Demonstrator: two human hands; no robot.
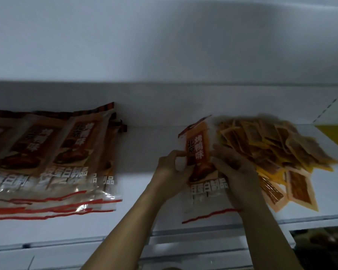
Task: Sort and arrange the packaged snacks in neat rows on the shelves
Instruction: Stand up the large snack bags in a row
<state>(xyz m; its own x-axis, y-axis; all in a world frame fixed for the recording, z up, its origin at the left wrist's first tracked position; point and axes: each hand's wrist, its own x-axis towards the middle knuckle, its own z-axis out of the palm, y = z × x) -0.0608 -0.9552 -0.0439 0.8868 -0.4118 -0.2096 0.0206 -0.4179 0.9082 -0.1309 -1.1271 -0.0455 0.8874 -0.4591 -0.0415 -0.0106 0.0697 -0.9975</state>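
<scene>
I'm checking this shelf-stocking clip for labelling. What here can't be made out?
Head view:
- Row of snack packs: its left end is cut off by the frame edge.
- Held snack pack: its sides are covered by the left hand and right hand.
- Pile of small sachets: print blurred.

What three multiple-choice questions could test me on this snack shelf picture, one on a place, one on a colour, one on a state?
1. Where does the heap of small sachets lie relative to the hands?
A. Left of them
B. Right of them
C. On the shelf above

2. What colour is the wavy line near the bottom of the held packet?
A. Red
B. Green
C. Blue

3. How is the held packet handled?
A. It lies untouched
B. One hand holds it
C. Both hands grip it

Answers: 1 B, the heap spreads out beyond the right hand. 2 A, a red line crosses its clear lower end. 3 C, the left hand and right hand pinch its two sides.
</scene>
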